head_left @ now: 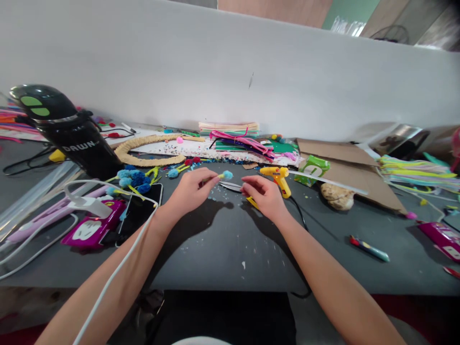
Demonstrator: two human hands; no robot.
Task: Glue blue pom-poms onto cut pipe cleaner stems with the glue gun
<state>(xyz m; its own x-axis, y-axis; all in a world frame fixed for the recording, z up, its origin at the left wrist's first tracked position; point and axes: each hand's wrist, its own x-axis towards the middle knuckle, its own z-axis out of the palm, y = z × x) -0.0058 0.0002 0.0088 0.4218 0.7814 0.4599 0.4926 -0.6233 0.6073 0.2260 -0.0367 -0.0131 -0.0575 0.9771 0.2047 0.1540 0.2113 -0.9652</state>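
Note:
My left hand [192, 189] is closed in a pinch on a yellow-green stick with a light blue pom-pom [227, 175] at its tip. My right hand [263, 195] is closed on a pair of scissors [232, 186] with a yellow handle. The metal blades point left toward the stick, just under the pom-pom. Both hands hover low over the dark grey table [223, 249], which is speckled with small scraps.
A pile of finished blue pom-pom sticks [133, 179] lies beside a phone [138, 213] to the left. A yellow glue gun [278, 177], green box [312, 167], cardboard [354, 167], straw ring [147, 151], black bottle [68, 127] and pink packets [91, 227] surround the hands. A white wall stands behind.

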